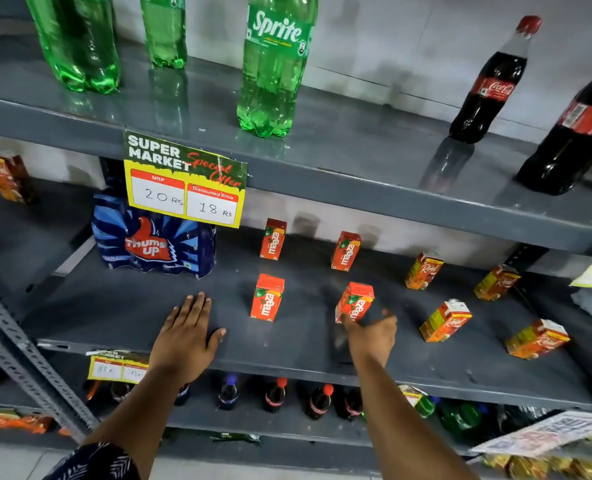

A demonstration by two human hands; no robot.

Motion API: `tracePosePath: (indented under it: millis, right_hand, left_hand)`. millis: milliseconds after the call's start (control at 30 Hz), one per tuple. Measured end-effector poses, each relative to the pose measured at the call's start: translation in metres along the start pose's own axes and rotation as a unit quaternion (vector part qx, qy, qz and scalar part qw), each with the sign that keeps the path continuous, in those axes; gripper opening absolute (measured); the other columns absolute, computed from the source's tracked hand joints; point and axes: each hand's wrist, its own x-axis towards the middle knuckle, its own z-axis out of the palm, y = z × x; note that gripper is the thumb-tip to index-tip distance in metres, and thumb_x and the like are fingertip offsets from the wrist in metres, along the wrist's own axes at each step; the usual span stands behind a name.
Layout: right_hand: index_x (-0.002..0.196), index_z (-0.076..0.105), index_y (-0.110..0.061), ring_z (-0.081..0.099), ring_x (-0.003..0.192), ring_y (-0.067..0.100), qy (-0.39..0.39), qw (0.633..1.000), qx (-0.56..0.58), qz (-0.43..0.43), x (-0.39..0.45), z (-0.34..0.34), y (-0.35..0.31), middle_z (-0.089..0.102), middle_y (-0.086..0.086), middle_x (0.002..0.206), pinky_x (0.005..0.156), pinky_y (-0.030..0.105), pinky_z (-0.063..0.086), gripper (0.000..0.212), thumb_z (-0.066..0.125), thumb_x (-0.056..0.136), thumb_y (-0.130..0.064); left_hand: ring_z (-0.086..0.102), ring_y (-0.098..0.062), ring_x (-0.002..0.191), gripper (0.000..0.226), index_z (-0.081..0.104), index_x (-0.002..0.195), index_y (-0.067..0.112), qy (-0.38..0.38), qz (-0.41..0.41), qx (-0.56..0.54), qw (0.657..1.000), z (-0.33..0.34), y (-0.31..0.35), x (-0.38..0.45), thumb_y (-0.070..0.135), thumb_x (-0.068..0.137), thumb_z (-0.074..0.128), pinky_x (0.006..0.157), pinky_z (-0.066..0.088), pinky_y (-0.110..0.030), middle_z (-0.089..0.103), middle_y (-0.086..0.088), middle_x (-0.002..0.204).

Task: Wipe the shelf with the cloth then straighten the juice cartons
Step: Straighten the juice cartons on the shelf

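The person stood before the middle shelf (114, 306), and no cloth showed anywhere in view, so the wiping step looked finished or set aside; the work in hand appeared to be straightening the juice cartons. The left hand (183, 337) lay flat and open on the bare shelf, palm down, gripping nothing. The right hand (372, 336) reached at the tilted Maaza carton (355, 301) in the front row, its fingers touching the carton's lower edge; motion blur made it impossible to tell whether they had closed on it or were only nudging it.

Another front Maaza carton (267, 297) stood upright between the hands, and two more Maaza cartons (273, 239) stood upright near the back wall. To the right, the Real cartons (445, 320) sat skewed and well apart, the farthest front one (537, 339) lying almost on its side.

The next move probably called for setting the leaning carton square and upright in line with its neighbour, then working rightward through the Real cartons.

A price sign (185, 178) hanging from the upper shelf hid the top of the Thums Up pack (152, 244). The lower shelf's bottles were mostly shadowed, and the goods at the right edge were cut off.
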Motion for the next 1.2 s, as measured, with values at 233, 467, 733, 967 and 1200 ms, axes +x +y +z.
tracePosePath:
  millis: [233, 467, 733, 967, 1200]
  right_hand:
    - [0.106, 0.047, -0.018, 0.058, 0.101, 0.033, -0.039, 0.998, -0.051, -0.026, 0.014, 0.023, 0.002, 0.064, 0.009, 0.108, 0.084, 0.047, 0.051, 0.063, 0.082, 0.059, -0.041]
    - [0.1, 0.046, -0.021, 0.061, 0.094, 0.032, -0.032, 0.997, -0.057, -0.044, 0.005, 0.016, 0.012, 0.065, 0.008, 0.103, 0.08, 0.047, 0.053, 0.055, 0.079, 0.06, -0.038]
    - [0.103, 0.046, -0.02, 0.061, 0.098, 0.029, -0.04, 0.996, -0.059, -0.054, 0.007, 0.014, 0.009, 0.064, 0.006, 0.106, 0.084, 0.046, 0.053, 0.063, 0.085, 0.06, -0.044]
    - [0.128, 0.045, -0.012, 0.054, 0.112, 0.028, -0.089, 0.993, -0.039, -0.065, 0.012, -0.01, 0.016, 0.055, 0.008, 0.122, 0.095, 0.044, 0.046, 0.101, 0.093, 0.044, -0.043]
    - [0.13, 0.045, -0.015, 0.051, 0.115, 0.029, -0.036, 0.996, -0.042, -0.069, 0.036, -0.084, 0.04, 0.055, 0.006, 0.125, 0.098, 0.048, 0.044, 0.101, 0.088, 0.048, -0.054]
  left_hand:
    - [0.009, -0.021, 0.145, 0.084, 0.016, 0.149, 0.009, 0.004, 0.0, 0.011, 1.0, 0.001, 0.0, 0.0, 0.062, 0.084, 0.008, 0.116, 0.005, -0.036, 0.016, -0.006, 0.157]
    - [0.008, -0.021, 0.145, 0.085, 0.016, 0.149, 0.009, 0.003, 0.0, 0.003, 1.0, 0.003, -0.002, 0.0, 0.062, 0.084, 0.008, 0.117, 0.004, -0.037, 0.015, -0.006, 0.158]
    - [0.007, -0.02, 0.145, 0.087, 0.014, 0.149, 0.008, 0.003, 0.005, 0.011, 1.0, 0.004, -0.002, 0.002, 0.064, 0.082, 0.005, 0.116, 0.002, -0.036, 0.014, -0.007, 0.158]
    - [0.009, -0.021, 0.145, 0.086, 0.017, 0.148, 0.008, 0.007, 0.01, 0.012, 1.0, 0.005, -0.003, 0.0, 0.064, 0.083, 0.007, 0.117, 0.007, -0.038, 0.017, -0.008, 0.157]
    - [0.002, -0.019, 0.145, 0.076, 0.008, 0.149, 0.009, -0.016, -0.005, 0.004, 1.0, -0.006, 0.004, 0.0, 0.057, 0.092, 0.024, 0.117, 0.002, -0.037, 0.009, -0.007, 0.159]
